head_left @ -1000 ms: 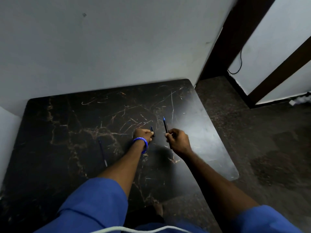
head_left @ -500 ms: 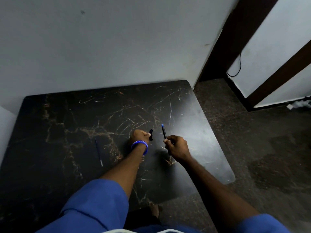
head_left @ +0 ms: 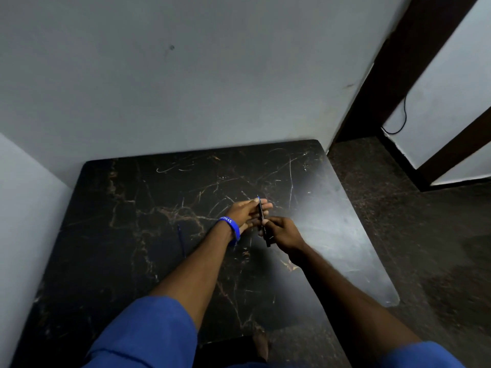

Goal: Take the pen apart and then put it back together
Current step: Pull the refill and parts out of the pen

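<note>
pen (head_left: 262, 220) held mid-table (head_left: 132, 261) by both hands.

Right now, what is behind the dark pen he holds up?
The left hand, fingers spread, sits right behind the pen. The right hand covers the pen's lower part.

Both hands meet over the table (head_left: 132, 235), the pen (head_left: 262, 219) between them; a thin refill, perhaps, (head_left: 181, 239) lies to their left.

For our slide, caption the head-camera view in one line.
Right hand holds the dark pen barrel against the open left hand, refill lying on the marble table.
</note>
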